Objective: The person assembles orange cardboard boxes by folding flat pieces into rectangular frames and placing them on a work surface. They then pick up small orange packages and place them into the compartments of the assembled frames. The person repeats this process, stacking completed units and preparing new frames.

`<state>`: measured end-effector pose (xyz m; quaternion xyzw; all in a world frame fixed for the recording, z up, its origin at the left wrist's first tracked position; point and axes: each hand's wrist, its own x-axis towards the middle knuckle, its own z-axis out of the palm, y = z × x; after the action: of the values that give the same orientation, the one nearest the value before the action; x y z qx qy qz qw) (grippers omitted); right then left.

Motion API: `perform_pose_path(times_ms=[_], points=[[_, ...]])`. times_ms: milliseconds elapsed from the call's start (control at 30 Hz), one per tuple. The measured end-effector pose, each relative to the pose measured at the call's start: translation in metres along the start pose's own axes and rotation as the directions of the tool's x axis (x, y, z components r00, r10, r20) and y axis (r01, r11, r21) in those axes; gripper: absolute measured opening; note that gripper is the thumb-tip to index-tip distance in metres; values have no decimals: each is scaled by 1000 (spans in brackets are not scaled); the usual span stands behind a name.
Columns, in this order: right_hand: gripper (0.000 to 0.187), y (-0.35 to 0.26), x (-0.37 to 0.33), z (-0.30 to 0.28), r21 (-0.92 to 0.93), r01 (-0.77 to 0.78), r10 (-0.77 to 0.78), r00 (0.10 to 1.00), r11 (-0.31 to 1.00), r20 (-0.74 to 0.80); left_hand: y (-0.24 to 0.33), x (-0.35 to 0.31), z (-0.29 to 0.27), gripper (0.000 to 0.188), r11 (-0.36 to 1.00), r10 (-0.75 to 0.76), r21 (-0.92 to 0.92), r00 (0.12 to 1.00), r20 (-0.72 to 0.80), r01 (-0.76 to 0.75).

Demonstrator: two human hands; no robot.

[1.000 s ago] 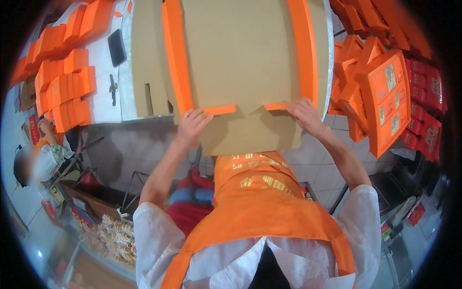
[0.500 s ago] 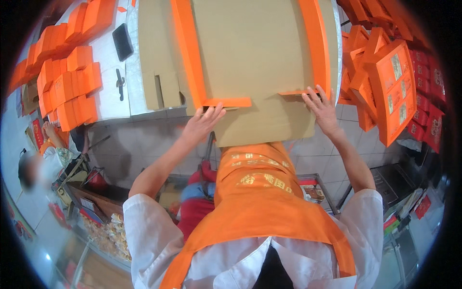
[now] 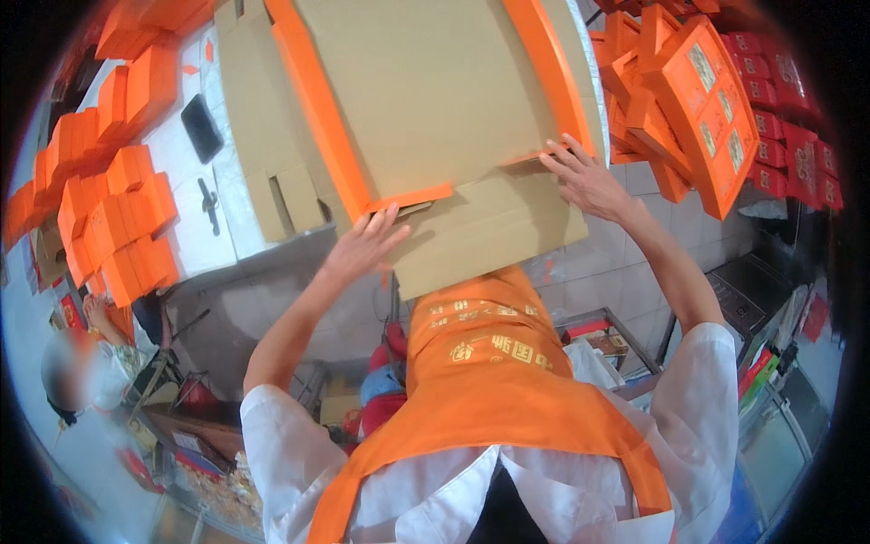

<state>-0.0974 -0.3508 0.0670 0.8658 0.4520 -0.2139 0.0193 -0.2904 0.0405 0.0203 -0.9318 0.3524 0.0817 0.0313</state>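
Observation:
In front of me lies a partly folded cardboard box (image 3: 426,82), brown inside, with two long orange side walls standing up. Short orange end tabs turn inward at its near corners, and a brown flap (image 3: 489,236) hangs toward my apron. My left hand (image 3: 362,245) rests its stretched fingers against the near left corner, by the left tab (image 3: 412,196). Over at the near right corner, my right hand (image 3: 587,181) has its fingers spread on the end of the right wall (image 3: 553,72). Both thumbs are partly hidden.
Orange boxes (image 3: 136,218) are stacked on the white table at left, near a black phone (image 3: 201,129) and a small black tool (image 3: 208,205). More orange boxes (image 3: 702,113) and red packages (image 3: 797,163) stand at right. Another person (image 3: 95,372) is at far left.
The view has turned slightly, so the box appears tilted and shifted left. Both hands stay at the near corners; the right-hand tab now shows less.

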Motion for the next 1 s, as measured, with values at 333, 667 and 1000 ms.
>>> perform_pose_path(times_ms=[333,667,1000], points=[[68,29,15,-40,709,-231,-100,915,666,391,-7,12,-3,40,801,-474,-562,793,-382,208],[57,78,71,-43,672,-404,-110,804,620,584,27,46,0,63,-9,-967,-866,214,134,500],[46,60,76,-39,626,-249,54,948,739,313,51,114,-34,70,710,-660,-519,707,-255,476]])
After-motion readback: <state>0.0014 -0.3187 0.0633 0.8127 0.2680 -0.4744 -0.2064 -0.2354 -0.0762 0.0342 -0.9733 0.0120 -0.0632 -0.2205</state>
